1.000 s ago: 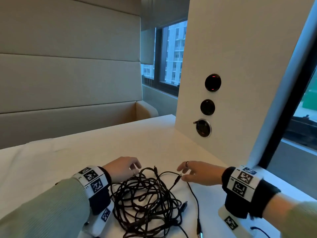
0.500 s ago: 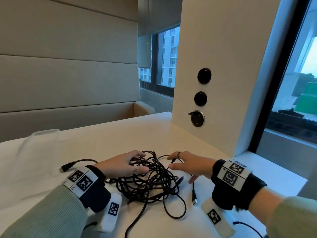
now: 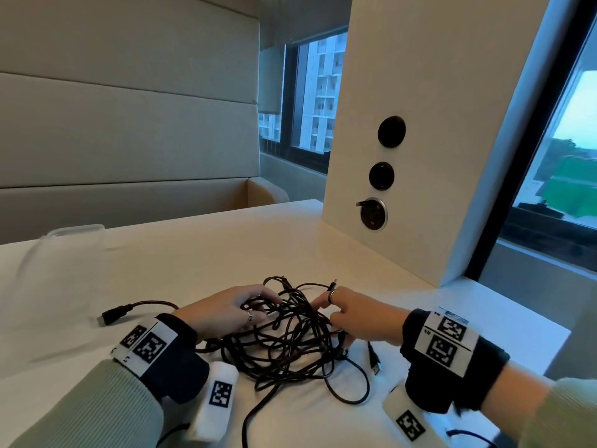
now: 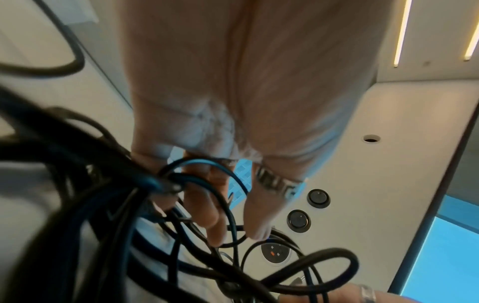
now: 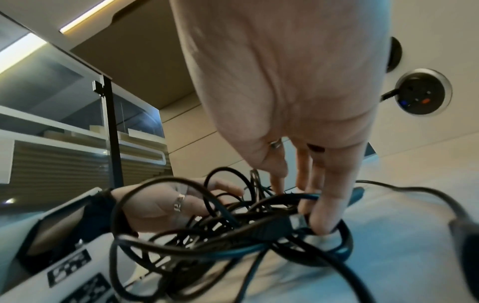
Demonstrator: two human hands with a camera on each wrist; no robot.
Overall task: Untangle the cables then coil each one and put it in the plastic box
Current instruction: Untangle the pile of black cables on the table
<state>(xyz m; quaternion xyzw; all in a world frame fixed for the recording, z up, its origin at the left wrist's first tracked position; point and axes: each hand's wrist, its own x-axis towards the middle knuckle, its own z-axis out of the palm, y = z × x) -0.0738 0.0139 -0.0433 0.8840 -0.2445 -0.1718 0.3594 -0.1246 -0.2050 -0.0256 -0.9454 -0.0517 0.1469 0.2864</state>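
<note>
A tangle of black cables (image 3: 287, 341) lies on the white table (image 3: 200, 253) between my hands. My left hand (image 3: 239, 307) lies on its left side, fingers threaded among the strands and holding some against the thumb; the left wrist view shows a loop round my fingers (image 4: 207, 215). At the right side, my right hand (image 3: 342, 313) has its fingers curled down into the strands; in the right wrist view the fingertips (image 5: 321, 223) grip a cable beside a plug. The clear plastic box (image 3: 69, 240) stands far left, apart from both hands.
A flat black plug (image 3: 113, 315) trails out to the left of the tangle and a USB plug (image 3: 374, 365) lies to its right. A white pillar (image 3: 420, 124) with round sockets stands behind right. The table edge (image 3: 546, 357) runs close to my right wrist.
Both hands have closed in on the tangle from its two sides and their fingers have gone in among the strands. The bundle has shifted and a plug now trails left.
</note>
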